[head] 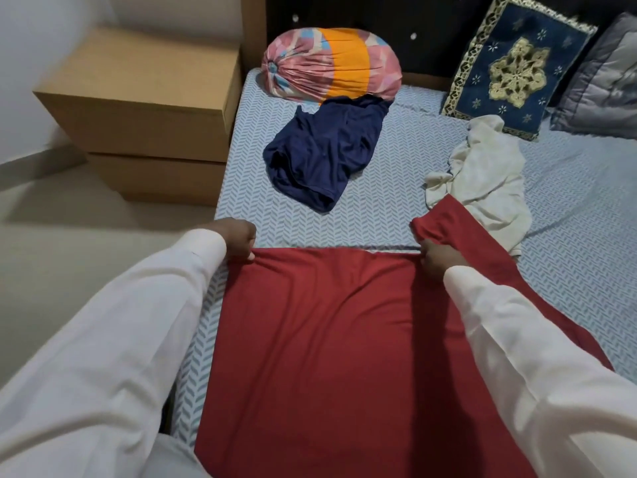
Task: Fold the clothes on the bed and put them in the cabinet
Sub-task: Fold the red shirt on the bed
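Observation:
A red garment [320,339] lies spread flat on the near part of the bed [379,174]. My left hand [236,238] pinches its far left corner. My right hand [439,258] grips its far right corner, where a red flap folds up and back toward the right. Farther back on the patterned sheet, a crumpled navy garment [324,150] lies near the middle and a crumpled off-white garment [482,177] lies to the right, partly under the red flap. No cabinet is in view.
A pink and orange bolster [331,63] lies at the headboard. A blue and gold cushion [513,67] and a grey pillow [606,81] lean at the back right. Two stacked cardboard boxes [144,108] stand on the floor left of the bed.

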